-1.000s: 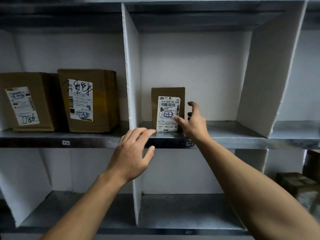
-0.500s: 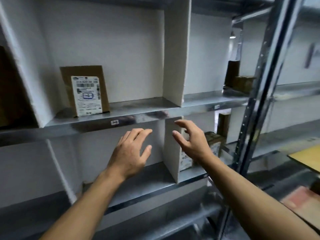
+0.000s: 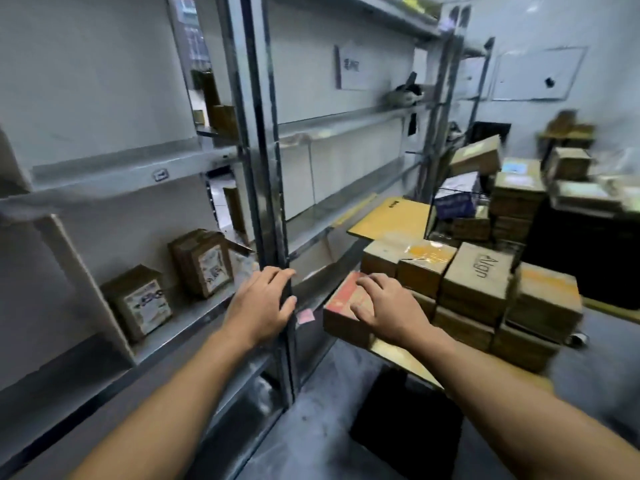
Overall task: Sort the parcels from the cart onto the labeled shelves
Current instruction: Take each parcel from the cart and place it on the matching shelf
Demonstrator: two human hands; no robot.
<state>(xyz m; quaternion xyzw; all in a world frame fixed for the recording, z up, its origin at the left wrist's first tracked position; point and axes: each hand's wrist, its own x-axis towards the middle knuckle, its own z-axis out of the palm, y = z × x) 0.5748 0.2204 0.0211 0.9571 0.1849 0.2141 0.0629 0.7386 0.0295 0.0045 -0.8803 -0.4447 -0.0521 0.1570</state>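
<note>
Left hand (image 3: 259, 303) open, fingers relaxed, before the grey steel shelf upright (image 3: 263, 150). Right hand (image 3: 388, 311) open, fingers spread over a red-topped cardboard parcel (image 3: 337, 297) at the near edge of the cart (image 3: 394, 353); contact unclear. Stacked brown cardboard boxes (image 3: 478, 275) just beyond. Two labelled brown parcels (image 3: 202, 263) stand on the lower metal shelf (image 3: 180, 323).

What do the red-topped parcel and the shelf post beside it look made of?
Red-topped parcel: probably cardboard, matte brown sides, printed red face. Shelf post: looks like metal, grey with glossy streaks of reflected light.
</note>
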